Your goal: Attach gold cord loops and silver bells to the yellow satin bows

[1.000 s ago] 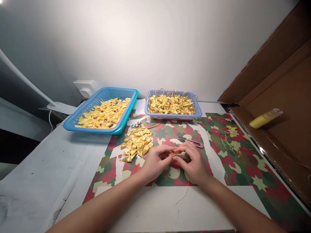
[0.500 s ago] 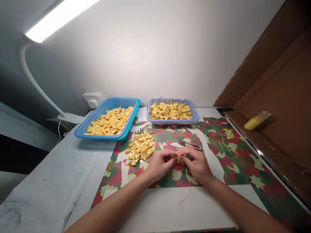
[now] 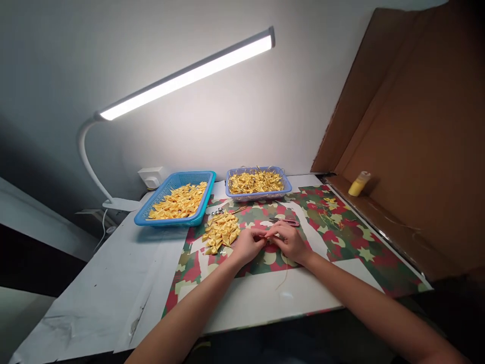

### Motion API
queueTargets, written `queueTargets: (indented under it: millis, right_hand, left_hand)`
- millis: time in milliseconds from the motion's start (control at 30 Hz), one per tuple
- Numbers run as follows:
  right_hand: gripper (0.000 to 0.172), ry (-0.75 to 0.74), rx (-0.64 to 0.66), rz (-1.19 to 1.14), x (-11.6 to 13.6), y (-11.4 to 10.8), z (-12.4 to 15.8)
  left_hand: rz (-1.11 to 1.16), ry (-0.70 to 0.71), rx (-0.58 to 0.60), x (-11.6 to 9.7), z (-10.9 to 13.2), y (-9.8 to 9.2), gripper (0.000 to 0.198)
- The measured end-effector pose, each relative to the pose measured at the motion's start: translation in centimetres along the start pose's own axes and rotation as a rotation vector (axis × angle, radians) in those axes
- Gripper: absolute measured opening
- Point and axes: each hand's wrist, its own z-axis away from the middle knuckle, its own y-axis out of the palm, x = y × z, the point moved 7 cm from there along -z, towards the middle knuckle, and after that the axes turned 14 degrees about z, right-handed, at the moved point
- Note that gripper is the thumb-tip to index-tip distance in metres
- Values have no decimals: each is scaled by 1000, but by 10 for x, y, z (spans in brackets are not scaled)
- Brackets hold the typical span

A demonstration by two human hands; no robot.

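Presently: left hand (image 3: 248,246) and right hand (image 3: 290,242) pinch one bow (image 3: 267,235) over the mat (image 3: 341,237).
Fingertips closed on it, seemingly a ribbon bow, just right of the pile (image 3: 221,232); its cord (image 3: 284,275) trails nearward. Risk: cord snags a wrist, pulling the bow loose.

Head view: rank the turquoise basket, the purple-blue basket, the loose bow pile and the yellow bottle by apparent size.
Turquoise basket
Purple-blue basket
Loose bow pile
Yellow bottle; it stands farther off, so this is less sure
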Motion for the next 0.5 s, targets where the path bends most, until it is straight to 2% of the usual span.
queueTargets:
  millis: [133, 233, 333, 500]
  right_hand:
    - [17, 20, -21, 13, 2, 0, 0]
    - [26, 82, -66, -5, 6, -9, -10]
    - [24, 152, -134, -56, 11, -30, -31]
    - [23, 192, -261, -197, 25, -79, -69]
  left_hand:
    - [-92, -36, 31, 3, -1, 4, 26]
    - [-132, -61, 19, 5, -2, 5, 31]
    - [-143, -74, 5, 7, -4, 4, 32]
    - [-147, -71, 3, 4, -4, 4, 32]
